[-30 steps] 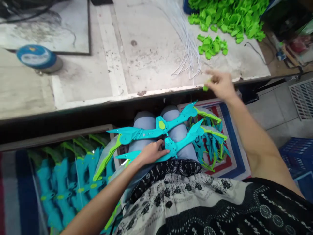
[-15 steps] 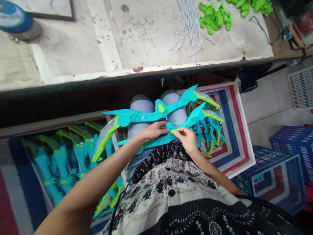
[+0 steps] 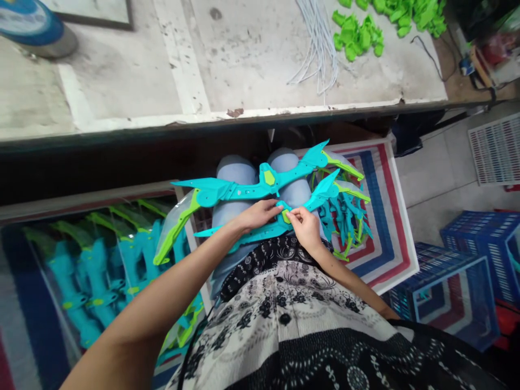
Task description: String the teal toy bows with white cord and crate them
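Two teal toy bows with lime-green tips lie across my lap. The far bow carries a green insert at its middle. My left hand grips the centre of the near bow, fingers closed on it. My right hand pinches a small green plastic piece against that bow's centre.
A worn white table stands ahead with a bundle of white strings, a pile of green pieces and a blue tape roll. Bins of teal bow parts sit at left and right. Blue crates stand at the right.
My right hand came back from the table edge with a green piece and now presses it onto the near bow's centre. The left hand stayed on the bow.
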Demonstrator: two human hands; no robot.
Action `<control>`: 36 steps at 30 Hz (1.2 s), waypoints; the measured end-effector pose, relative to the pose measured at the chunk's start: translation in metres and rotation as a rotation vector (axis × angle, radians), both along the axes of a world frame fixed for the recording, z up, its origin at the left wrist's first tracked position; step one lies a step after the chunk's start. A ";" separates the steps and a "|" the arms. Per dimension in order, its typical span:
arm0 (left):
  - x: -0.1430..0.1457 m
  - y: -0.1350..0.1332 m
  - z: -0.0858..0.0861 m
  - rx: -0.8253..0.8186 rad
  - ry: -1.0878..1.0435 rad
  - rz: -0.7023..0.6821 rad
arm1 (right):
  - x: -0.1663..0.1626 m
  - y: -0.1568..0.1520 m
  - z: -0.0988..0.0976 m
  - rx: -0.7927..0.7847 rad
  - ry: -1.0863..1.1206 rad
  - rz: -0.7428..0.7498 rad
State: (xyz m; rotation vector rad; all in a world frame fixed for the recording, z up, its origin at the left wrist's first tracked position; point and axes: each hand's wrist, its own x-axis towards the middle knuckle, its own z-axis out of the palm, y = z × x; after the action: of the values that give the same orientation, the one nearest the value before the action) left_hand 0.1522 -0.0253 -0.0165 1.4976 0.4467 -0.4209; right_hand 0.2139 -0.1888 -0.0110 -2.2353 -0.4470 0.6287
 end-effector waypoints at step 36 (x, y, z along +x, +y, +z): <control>-0.020 0.024 0.017 0.318 0.159 -0.162 | 0.346 0.178 0.083 -0.139 -0.454 0.328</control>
State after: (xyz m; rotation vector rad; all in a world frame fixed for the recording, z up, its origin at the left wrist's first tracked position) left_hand 0.1318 -0.0014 0.0004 1.8236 0.5378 -0.6210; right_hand 0.5603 -0.0108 0.0717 -2.4601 -1.0409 0.3123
